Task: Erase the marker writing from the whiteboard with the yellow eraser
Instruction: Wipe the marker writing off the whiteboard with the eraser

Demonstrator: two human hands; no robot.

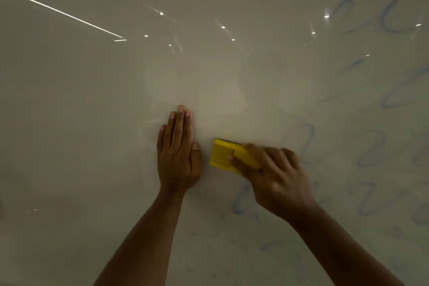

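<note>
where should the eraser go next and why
Probably sweep the eraser to the right. The right hand holds it at the left edge of the blue writing, which covers the board's right side. The area around the flat left hand already looks clean.

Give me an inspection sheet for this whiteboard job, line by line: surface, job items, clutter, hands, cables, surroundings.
Surface: glossy whiteboard, clean across the left and centre, with reflected ceiling lights near the top.
Job's things: yellow eraser pressed to the board at centre; blue marker writing remains on the right side and lower right, partly smeared.
Clutter: nothing seen.
Grippers: left hand lies flat on the board, fingers together, empty; right hand grips the eraser and is motion-blurred.
Cables: nothing seen.
Surroundings: the board fills the view; nothing else seen.
</note>
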